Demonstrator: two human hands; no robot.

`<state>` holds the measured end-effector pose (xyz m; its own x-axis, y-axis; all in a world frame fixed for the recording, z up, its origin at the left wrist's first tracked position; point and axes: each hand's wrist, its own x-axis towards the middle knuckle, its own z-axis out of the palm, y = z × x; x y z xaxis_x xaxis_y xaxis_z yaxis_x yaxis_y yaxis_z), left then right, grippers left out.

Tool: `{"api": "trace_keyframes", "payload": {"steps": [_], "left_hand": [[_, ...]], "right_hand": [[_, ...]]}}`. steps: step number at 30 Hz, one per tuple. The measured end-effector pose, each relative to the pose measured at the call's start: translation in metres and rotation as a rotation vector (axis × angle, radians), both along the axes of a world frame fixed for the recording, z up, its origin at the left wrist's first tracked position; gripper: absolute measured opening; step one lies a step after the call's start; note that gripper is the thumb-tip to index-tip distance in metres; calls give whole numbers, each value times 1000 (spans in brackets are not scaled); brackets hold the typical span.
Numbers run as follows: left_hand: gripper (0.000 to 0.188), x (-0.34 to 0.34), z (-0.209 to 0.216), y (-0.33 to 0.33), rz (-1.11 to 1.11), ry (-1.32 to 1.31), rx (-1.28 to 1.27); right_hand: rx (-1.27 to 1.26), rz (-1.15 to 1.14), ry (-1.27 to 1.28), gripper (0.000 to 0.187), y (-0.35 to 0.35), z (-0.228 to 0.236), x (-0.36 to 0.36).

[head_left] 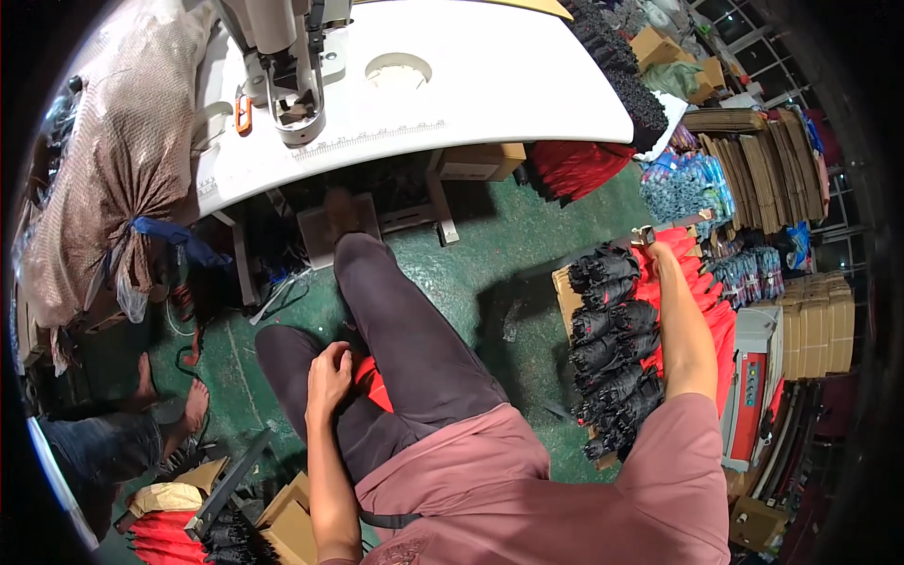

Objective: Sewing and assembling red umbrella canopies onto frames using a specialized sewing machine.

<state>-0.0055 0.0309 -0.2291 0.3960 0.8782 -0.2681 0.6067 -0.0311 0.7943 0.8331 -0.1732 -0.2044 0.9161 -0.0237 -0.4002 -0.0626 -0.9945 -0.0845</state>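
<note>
My left hand lies on my left thigh, its fingers loosely extended and holding nothing I can see. A bit of red fabric shows between my legs beside it. My right arm stretches out to a stack of folded red fabric with gathered black bundles along its near side. At the stack's far end, my right hand is by a metal bar; its fingers are too small and partly hidden to read. Ahead stands a sewing machine on a white worktable, with orange thread snips beside it.
A large wrapped sack leans at the left of the table. Another person's bare foot is at the lower left, near more red and black bundles. Cardboard stacks and a red-and-grey machine line the right.
</note>
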Motion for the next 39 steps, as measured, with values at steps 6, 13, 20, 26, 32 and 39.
{"api": "trace_keyframes", "payload": {"steps": [6,13,20,26,32,39], "left_hand": [[26,-4,-4,0,47,-80,-16],[25,-8,-16,-2,85,-158,-39],[25,-14,-24,-7,94,-193,-78],[27,-10,-20,-3,62,-148,-34],[31,-12,104,15,-40,-13,-12],[37,50,302,-30,-211,-595,244]], "right_hand": [[136,63,-46,50,9,9,24],[526,-207,215,72,0,30,-12],[1242,-179,284,49,-33,75,-112],[1591,85,153,35,-76,107,-135],[1647,227,-187,59,-32,198,-306],[1368,954,-442,113,20,219,-474]]}}
